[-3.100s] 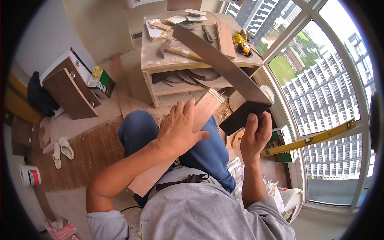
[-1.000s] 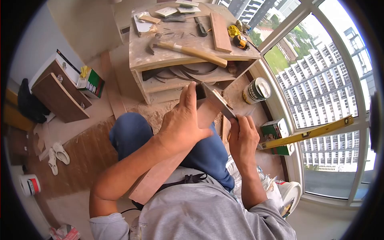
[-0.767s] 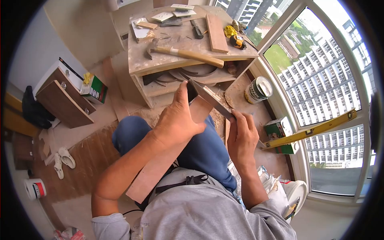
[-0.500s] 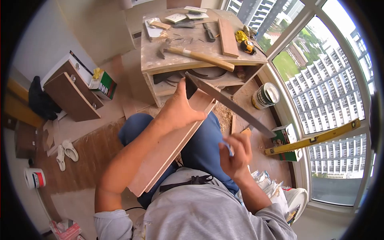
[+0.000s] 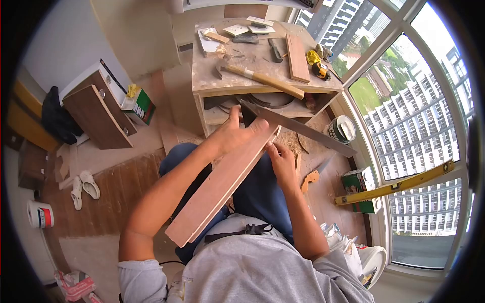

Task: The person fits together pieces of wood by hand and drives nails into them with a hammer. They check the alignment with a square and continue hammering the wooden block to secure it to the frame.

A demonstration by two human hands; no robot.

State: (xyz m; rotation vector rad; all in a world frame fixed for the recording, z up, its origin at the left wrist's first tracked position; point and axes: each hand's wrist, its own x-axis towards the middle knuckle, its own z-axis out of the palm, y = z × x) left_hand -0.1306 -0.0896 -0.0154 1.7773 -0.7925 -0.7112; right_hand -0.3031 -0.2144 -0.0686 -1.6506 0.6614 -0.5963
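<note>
Across my lap slants a stack of reddish wooden boards point(image 5: 222, 187), its far end near the workbench. A try square with a long metal blade point(image 5: 308, 130) and a dark stock lies across that far end. My left hand point(image 5: 236, 132) grips the square's stock against the boards, thumb on top. At the right edge of the boards, just below the blade, my right hand point(image 5: 281, 159) has its fingers curled together; whether they pinch anything small is hidden.
Ahead, a workbench point(image 5: 202, 83) holds a hammer point(image 5: 262, 81), a chisel-like tool, a plank and a tape measure point(image 5: 320, 70). A handsaw point(image 5: 310, 177) lies on the floor at right, near a yellow level point(image 5: 396, 187), tins and windows. Leaning panels point(image 5: 96, 118) stand at left.
My right hand has moved up and left, from open air to the boards' edge, with its fingers now closed. The handsaw shows more fully. The view has shifted slightly.
</note>
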